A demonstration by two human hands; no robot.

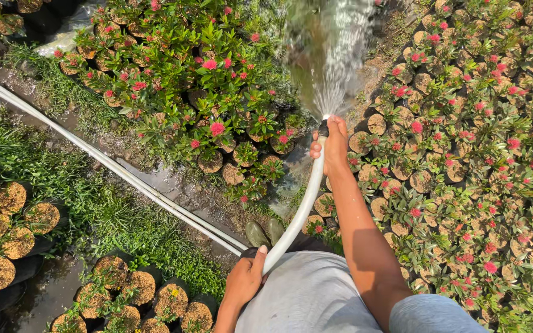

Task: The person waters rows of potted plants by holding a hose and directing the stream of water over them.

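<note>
- Head view: the right hand (334,147) is stretched out in front, its grip closed around the end of a white hose (303,206), thumb pressed over the nozzle.
- A water spray (331,55) fans upward in the picture from that thumb, over the potted plants with red flowers (205,80).
- The left hand (245,280) sits close to the body, its grip wrapped around the same hose lower down.
- The hose runs from the left hand up to the right hand.
- White pipes (94,154) lie across wet ground at the left, between grass and soil-filled pots (7,222).
- More red-flowered pots (476,154) crowd the right side.
</note>
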